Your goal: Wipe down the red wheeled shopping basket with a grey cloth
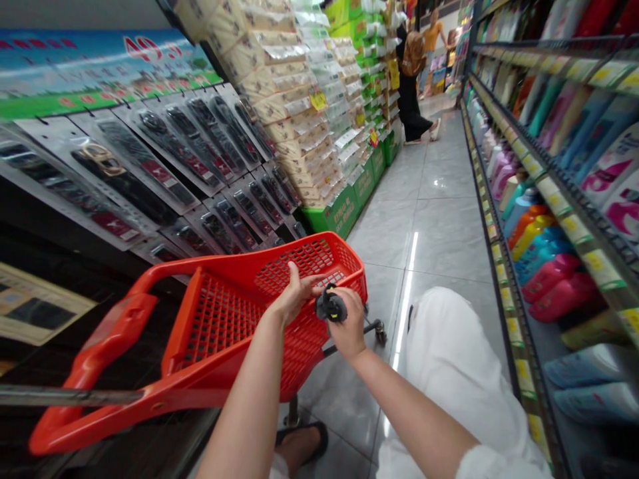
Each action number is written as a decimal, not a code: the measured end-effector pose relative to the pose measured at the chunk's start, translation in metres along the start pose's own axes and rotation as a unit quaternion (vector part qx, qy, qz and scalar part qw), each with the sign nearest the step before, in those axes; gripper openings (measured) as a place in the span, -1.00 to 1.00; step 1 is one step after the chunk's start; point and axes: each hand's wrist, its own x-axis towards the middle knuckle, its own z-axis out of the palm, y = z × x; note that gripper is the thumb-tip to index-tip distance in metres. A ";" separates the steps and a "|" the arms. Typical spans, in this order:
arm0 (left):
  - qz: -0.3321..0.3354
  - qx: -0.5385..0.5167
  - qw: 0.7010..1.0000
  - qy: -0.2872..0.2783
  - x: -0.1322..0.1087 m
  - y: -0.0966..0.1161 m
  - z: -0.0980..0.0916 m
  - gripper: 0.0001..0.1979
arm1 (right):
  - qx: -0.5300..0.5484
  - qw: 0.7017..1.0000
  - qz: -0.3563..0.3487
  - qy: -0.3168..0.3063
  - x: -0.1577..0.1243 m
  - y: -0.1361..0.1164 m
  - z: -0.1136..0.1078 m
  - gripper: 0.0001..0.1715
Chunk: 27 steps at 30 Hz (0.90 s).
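My right hand is wrapped around a black bottle, seen almost end-on, with what looks like a pump top and a small yellow mark. Just left of it, my left hand is open, thumb raised and fingers stretched toward the bottle. Whether those fingertips touch it I cannot tell. Both hands are over the near side of a red plastic shopping cart. Through its mesh basket no goods show; part of the inside is hidden by my hands.
At right, shelves hold colourful bottles. Packaged belts hang on the left. Stacked cartons rest on green boxes. A person in black with a brown backpack stands farther along the tiled aisle.
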 end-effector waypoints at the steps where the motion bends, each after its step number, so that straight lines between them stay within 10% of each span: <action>1: -0.001 -0.006 1.000 -0.002 0.000 0.000 -0.002 0.12 | -0.021 1.000 -0.009 -0.016 0.006 0.000 -0.005 -0.63; 5: -0.025 -0.021 0.999 0.001 -0.002 -0.001 -0.008 0.14 | -0.104 0.986 -0.040 -0.123 0.038 0.023 -0.038 -0.47; 9: -0.034 -0.070 0.997 0.011 0.000 -0.003 -0.009 0.11 | -0.163 0.986 0.018 -0.041 0.056 0.047 -0.063 -0.52; 19: -0.007 0.018 0.999 0.047 0.005 -0.005 -0.009 0.14 | -0.155 0.952 -0.141 -0.225 0.027 -0.002 -0.016 -0.42; 27: 0.017 0.056 0.998 0.026 0.002 -0.004 -0.008 -0.08 | -0.002 0.990 0.133 0.037 0.074 0.084 -0.062 -0.68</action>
